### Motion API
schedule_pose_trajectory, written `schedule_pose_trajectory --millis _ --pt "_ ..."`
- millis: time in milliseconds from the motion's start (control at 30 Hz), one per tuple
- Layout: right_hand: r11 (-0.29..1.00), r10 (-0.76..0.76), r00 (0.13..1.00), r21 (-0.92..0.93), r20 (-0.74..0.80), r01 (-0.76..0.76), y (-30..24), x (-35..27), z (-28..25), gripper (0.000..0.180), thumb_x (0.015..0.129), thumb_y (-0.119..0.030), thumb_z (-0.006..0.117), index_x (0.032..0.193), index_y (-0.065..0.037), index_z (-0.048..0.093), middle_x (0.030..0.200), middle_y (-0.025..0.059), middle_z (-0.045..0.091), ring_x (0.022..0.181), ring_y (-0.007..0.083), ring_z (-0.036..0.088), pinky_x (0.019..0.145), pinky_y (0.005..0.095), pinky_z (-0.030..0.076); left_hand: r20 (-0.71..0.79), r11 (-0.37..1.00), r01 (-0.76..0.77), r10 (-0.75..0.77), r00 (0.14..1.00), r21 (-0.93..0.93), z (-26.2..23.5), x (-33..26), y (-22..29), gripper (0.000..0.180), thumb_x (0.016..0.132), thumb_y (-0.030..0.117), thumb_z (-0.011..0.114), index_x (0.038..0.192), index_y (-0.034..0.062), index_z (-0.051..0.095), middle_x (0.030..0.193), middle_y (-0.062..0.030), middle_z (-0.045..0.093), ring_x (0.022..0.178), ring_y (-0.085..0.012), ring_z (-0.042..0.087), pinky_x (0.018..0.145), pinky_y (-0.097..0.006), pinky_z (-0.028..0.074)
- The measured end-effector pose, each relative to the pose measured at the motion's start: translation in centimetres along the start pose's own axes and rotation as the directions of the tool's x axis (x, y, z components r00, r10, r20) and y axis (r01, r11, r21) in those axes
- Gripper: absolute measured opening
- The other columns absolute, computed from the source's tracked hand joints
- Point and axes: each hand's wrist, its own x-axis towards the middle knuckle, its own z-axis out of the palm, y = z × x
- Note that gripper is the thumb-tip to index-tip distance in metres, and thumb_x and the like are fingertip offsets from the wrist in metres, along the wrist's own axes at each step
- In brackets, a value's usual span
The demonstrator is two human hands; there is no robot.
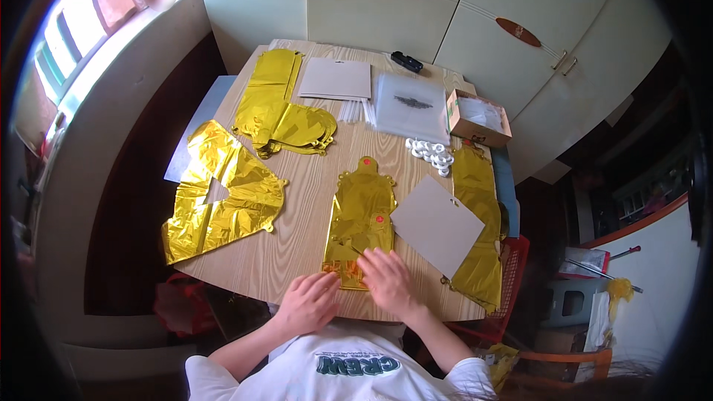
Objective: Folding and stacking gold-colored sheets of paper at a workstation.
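A flat, folded gold foil balloon (pixel 361 212) lies lengthwise in front of me, with two red dots and small tabs along its far end. My left hand (pixel 310 300) rests by its lower left corner, fingers stretched side by side and the tips near the foil edge. On the lower right part of the foil lies my right hand (pixel 386 281), its fingers extended and slightly apart. Neither hand visibly grips anything. Just right of the balloon sits a grey cardboard sheet (pixel 438 226), partly over another gold foil piece (pixel 475 200).
An opened gold foil piece (pixel 256 212) lies left, near a folded foil stack (pixel 275 96). Farther back are a cardboard stack (pixel 336 79), clear plastic bags (pixel 405 119), white rings (pixel 431 153), a box (pixel 486 134) and a black object (pixel 406 62). Cabinets (pixel 386 11) stand behind the table.
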Motion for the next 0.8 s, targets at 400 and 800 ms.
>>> schedule_pose_trajectory --millis 400,800 --pt "0.999 0.054 0.970 -0.019 0.237 -0.051 -2.1 -2.6 0.7 0.056 0.094 -0.041 0.058 0.144 -0.016 0.051 0.154 0.0090 0.042 0.145 0.0310 0.033 0.118 0.0534 0.023 0.175 0.997 0.037 -0.049 0.983 0.073 0.3 -0.7 -1.9 0.062 0.090 0.046 0.061 0.138 0.0063 0.054 0.145 -0.0106 0.051 0.137 -0.0278 0.044 0.112 -0.045 0.033" --pt "0.996 0.064 0.979 0.052 0.195 -0.076 -0.8 0.4 0.8 0.053 0.095 -0.040 0.059 0.138 -0.009 0.056 0.144 0.0137 0.051 0.138 0.0313 0.042 0.116 0.0508 0.028 0.217 0.991 0.025 -0.053 0.975 0.129 0.1 -1.0 -2.0 0.070 0.094 0.059 0.050 0.145 0.0118 0.047 0.149 -0.0095 0.048 0.141 -0.0278 0.039 0.114 -0.047 0.029"
